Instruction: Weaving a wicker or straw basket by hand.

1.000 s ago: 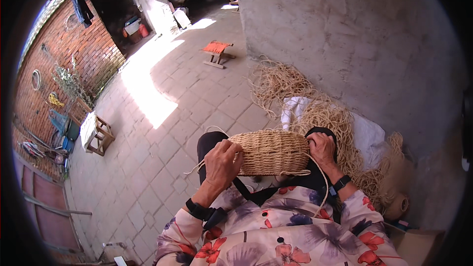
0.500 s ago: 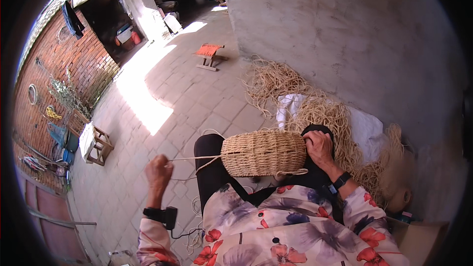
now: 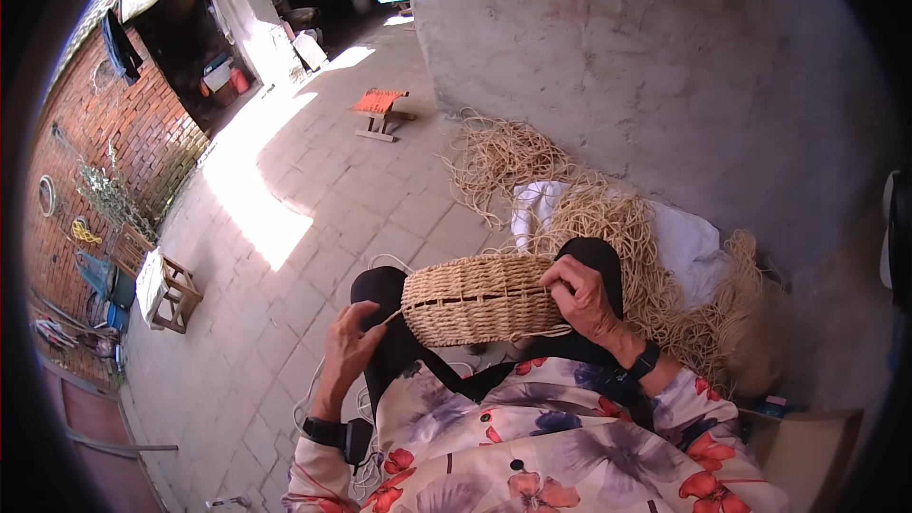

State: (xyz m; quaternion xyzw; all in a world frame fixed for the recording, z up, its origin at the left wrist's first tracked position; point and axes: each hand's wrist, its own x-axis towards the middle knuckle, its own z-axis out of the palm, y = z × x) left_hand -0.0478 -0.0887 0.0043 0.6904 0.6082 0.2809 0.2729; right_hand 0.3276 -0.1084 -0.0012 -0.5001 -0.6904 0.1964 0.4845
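A woven straw-coloured cord basket (image 3: 475,315) lies across my knees, with a dark slit running along its middle. At its left end my left hand (image 3: 350,347) is closed, and a short stretch of pale cord runs from the fingertips to the weave. My right hand (image 3: 581,299) grips the basket's right end, fingers bent over the edge. A loose cord end (image 3: 541,332) lies along the lower right side of the basket. More thin cord hangs beside my left wrist.
Big tangled heaps of cord (image 3: 608,223) and white sacking (image 3: 689,247) lie along the plastered wall (image 3: 608,57) on the right. A small orange-topped stool (image 3: 380,112) stands ahead on the paving. A wooden chair (image 3: 166,290) is at left; a cardboard box (image 3: 807,451) sits lower right.
My left hand has come in from the far left to the basket's end, and the long taut cord between them is now short. My right hand has shifted further onto the basket's edge.
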